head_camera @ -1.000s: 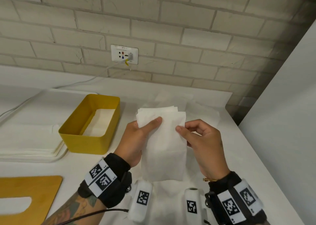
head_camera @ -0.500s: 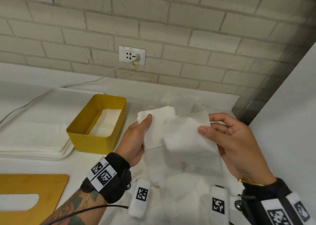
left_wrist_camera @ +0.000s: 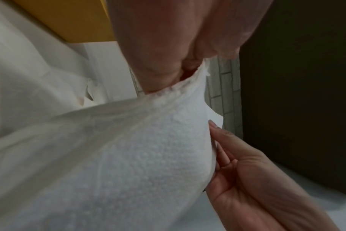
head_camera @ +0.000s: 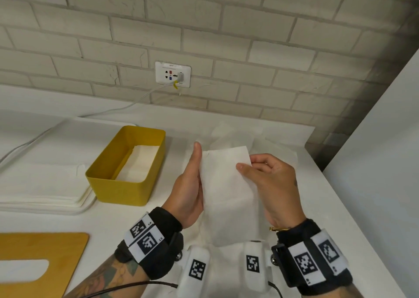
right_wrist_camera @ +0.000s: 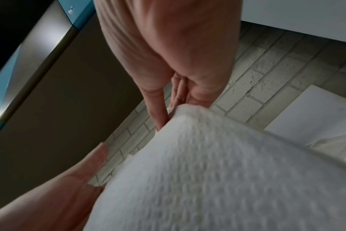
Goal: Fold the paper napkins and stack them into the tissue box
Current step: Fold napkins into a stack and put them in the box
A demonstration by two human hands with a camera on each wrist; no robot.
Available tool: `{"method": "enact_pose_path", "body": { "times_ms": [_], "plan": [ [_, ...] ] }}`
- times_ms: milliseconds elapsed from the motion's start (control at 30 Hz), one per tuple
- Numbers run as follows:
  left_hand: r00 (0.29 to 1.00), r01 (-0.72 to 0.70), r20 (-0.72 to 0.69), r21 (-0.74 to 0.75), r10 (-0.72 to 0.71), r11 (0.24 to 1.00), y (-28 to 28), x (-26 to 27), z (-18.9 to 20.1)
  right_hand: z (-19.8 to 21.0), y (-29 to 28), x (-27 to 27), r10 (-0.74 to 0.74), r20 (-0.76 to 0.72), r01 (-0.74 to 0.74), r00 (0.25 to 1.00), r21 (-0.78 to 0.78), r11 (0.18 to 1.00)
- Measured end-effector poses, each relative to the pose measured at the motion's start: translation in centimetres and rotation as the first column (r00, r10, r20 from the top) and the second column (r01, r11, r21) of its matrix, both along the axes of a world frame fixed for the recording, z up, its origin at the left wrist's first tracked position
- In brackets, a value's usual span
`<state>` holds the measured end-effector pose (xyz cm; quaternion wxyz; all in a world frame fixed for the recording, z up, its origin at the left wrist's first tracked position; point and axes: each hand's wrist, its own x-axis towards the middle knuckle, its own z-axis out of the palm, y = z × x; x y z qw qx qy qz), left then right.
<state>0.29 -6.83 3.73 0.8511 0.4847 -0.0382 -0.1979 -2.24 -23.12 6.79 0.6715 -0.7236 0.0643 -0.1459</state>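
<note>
1. The white tabletop (head_camera: 140,225) runs to a pale brick wall (head_camera: 226,26) carrying a socket plate (head_camera: 172,74) with a cable plugged in.
2. A stack of flat white napkins (head_camera: 40,184) lies at the left, its edge touching the yellow tissue box (head_camera: 122,186).
3. The tissue box stands open-topped, its long axis running away from the person toward the wall; folded white paper lies on its floor.
4. A yellow lid (head_camera: 40,259) with a slot lies at the near left corner.
5. The folded napkin (head_camera: 226,191) is held above the tabletop, right of the box, its long axis pointing from the person toward the wall, with loose napkins spread beneath it.
6. The left hand (head_camera: 189,189) grips the napkin's left edge, thumb straight along it.
7. The right hand (head_camera: 269,184) pinches the far right corner between thumb and curled fingers.
</note>
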Motion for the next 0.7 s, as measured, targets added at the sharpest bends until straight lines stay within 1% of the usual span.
{"method": "enact_pose_path", "body": {
  "times_ms": [100, 167, 267, 333, 400, 467, 533, 567, 633, 667, 700],
  "plan": [
    [0.997, -0.012, 0.071, 0.084, 0.006, 0.996, -0.6, -0.2, -0.1, -0.4, 0.3, 0.1, -0.041, 0.010, 0.041, 0.999, -0.014, 0.999],
    [0.996, -0.040, 0.083, 0.118, 0.031, 0.992, -0.8, -0.2, -0.3, -0.6, 0.5, 0.1, -0.056, 0.009, 0.056, 0.998, -0.009, 0.998],
    [0.993, -0.097, 0.084, 0.138, 0.086, 0.986, -0.8, 0.2, -0.2, -1.2, 0.3, -0.2, 0.005, -0.017, -0.006, 1.000, -0.025, 1.000],
    [0.987, -0.149, 0.081, 0.122, 0.139, 0.981, -0.5, 0.5, 0.3, -2.2, 0.0, -0.9, 0.090, -0.112, -0.099, 0.990, -0.079, 0.992],
    [0.980, -0.185, 0.092, 0.117, 0.175, 0.976, 0.2, 1.0, 1.1, -4.0, -0.4, -1.8, 0.178, -0.237, -0.204, 0.955, -0.090, 0.975],
    [0.977, -0.193, 0.120, 0.121, 0.179, 0.974, 1.1, 1.4, 1.7, -5.7, -1.3, -2.5, 0.248, -0.345, -0.278, 0.905, -0.040, 0.960],
    [0.974, -0.190, 0.150, 0.124, 0.171, 0.974, 1.8, 1.5, 2.2, -6.4, -2.9, -2.8, 0.319, -0.399, -0.347, 0.860, 0.001, 0.938],
    [0.974, -0.182, 0.161, 0.131, 0.160, 0.975, 2.0, 1.4, 2.4, -6.2, -3.7, -2.8, 0.330, -0.401, -0.372, 0.855, -0.028, 0.928],
    [0.977, -0.143, 0.181, 0.153, 0.114, 0.978, 2.2, 1.0, 2.6, -4.7, -4.6, -2.4, 0.329, -0.341, -0.396, 0.880, -0.147, 0.906],
    [0.978, -0.114, 0.193, 0.166, 0.081, 0.979, 2.1, 0.7, 2.6, -3.8, -4.6, -2.1, 0.348, -0.292, -0.405, 0.891, -0.161, 0.900],
    [0.977, -0.084, 0.207, 0.180, 0.046, 0.980, 2.0, 0.4, 2.7, -2.9, -4.4, -1.8, 0.384, -0.243, -0.421, 0.891, -0.122, 0.899]
  ]
}}
